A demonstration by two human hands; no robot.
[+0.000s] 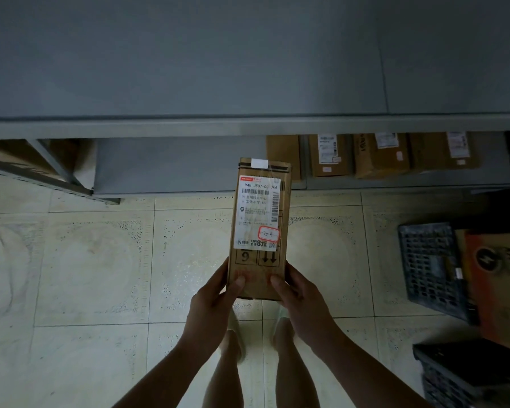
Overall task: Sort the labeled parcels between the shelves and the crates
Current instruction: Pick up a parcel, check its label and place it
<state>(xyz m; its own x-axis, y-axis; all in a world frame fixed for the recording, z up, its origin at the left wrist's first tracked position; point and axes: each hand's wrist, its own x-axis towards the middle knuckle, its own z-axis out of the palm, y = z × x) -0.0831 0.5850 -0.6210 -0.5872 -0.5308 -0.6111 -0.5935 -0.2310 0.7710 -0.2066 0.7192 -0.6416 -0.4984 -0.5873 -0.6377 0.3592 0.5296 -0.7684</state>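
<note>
Pale tiled floor (94, 266) is filling the lower view, with grey metal shelves behind. Brown cardboard parcel (258, 272) is being held in mid-air at centre, above the floor, long side pointing toward the shelves, white shipping label (258, 212) facing the camera. Left hand (215, 298) is gripping the parcel's lower left edge, thumb pressing on the front face. Right hand (299, 293) is gripping the lower right edge the same way, fingers wrapping behind. Person's feet (236, 337) are showing under the parcel, blurred. Top shelf (189, 125) is spanning the frame. Lower shelf (165, 166) is sitting beyond the parcel, and a row of labeled boxes (380, 156) is standing on its right part. Dark plastic crate (430, 263) is sitting on the floor at right, an orange box (498, 278) touching its right side. Second dark crate (465, 375) is sitting nearer, at bottom right.
</note>
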